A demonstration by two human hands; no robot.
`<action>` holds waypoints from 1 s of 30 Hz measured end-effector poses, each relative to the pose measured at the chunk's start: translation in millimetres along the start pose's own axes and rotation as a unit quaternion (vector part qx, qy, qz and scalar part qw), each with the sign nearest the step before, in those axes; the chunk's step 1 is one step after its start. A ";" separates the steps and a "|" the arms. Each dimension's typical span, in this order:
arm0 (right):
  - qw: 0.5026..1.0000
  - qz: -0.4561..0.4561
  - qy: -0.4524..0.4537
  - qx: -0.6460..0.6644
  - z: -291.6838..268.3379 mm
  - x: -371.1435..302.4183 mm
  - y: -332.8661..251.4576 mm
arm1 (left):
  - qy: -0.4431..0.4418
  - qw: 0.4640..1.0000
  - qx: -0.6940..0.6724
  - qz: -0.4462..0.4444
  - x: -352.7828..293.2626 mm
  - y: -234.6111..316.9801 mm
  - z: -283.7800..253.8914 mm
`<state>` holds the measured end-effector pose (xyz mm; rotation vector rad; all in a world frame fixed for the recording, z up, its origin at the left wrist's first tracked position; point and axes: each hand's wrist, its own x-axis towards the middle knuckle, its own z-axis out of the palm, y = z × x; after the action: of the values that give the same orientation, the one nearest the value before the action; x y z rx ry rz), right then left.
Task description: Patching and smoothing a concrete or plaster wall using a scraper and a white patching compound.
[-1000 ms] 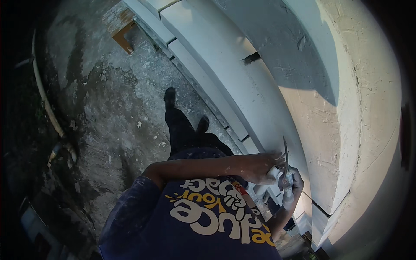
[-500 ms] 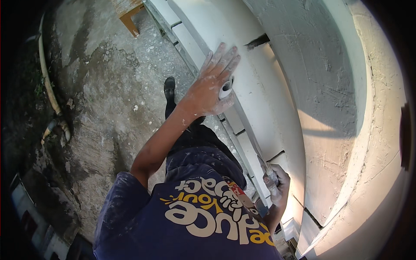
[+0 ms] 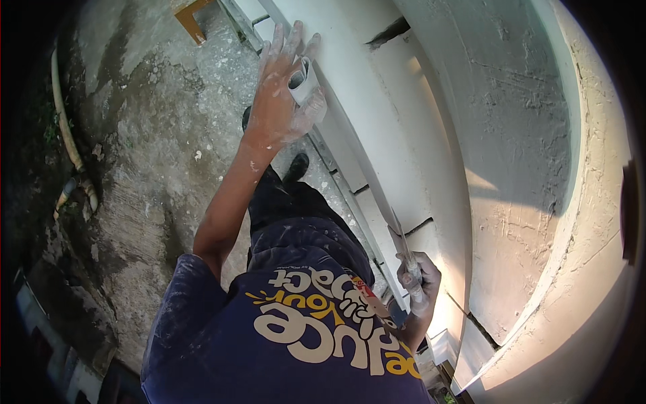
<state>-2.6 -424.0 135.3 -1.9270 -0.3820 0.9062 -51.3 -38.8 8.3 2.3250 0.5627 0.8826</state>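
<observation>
My left hand (image 3: 286,94), dusted white, is at the near edge of a long whitish ledge (image 3: 383,121). Its fingers stretch forward, and a small rolled whitish sheet (image 3: 303,79) is tucked between thumb and forefinger. The open end of the roll shows; its material is unclear. Lower right, my right hand (image 3: 420,279) is curled round a slim, pale-smeared tool (image 3: 409,269) beside the same ledge. A thin part of it points up along the edge; my fingers hide the rest, and its exact kind cannot be made out.
Right of the ledge rises a rough grey plastered wall (image 3: 498,101). Gaps (image 3: 390,32) cut across the ledge. Stained concrete floor (image 3: 161,148) lies left, with a pipe (image 3: 67,128) at its far side. A wooden leg (image 3: 192,23) stands at the top. My feet are beside the ledge.
My left hand has come off the ledge's top and shifted left and farther forward, the roll still in it. My right hand has moved slightly left. One foot has shifted.
</observation>
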 end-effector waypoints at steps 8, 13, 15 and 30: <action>1.000 -0.012 -0.007 0.007 0.8 -10.5 5.1 | -0.315 0.921 -0.091 0.212 -81.6 142.0 58.5; 0.992 -0.037 -0.046 0.112 -10.2 -29.9 19.3 | -0.462 0.690 -0.543 0.129 -149.4 172.3 89.5; 0.984 -0.066 -0.016 0.165 -7.6 -33.7 21.0 | -0.349 0.700 -0.616 0.092 -145.1 153.5 91.2; 0.994 -0.035 -0.007 0.105 3.6 -25.1 44.7 | -0.211 0.970 -0.069 0.103 -36.8 84.9 34.5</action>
<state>-26.8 -459.4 107.0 -1.7050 -0.3464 0.8793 -37.7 -135.1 25.5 2.3717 0.0801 0.4701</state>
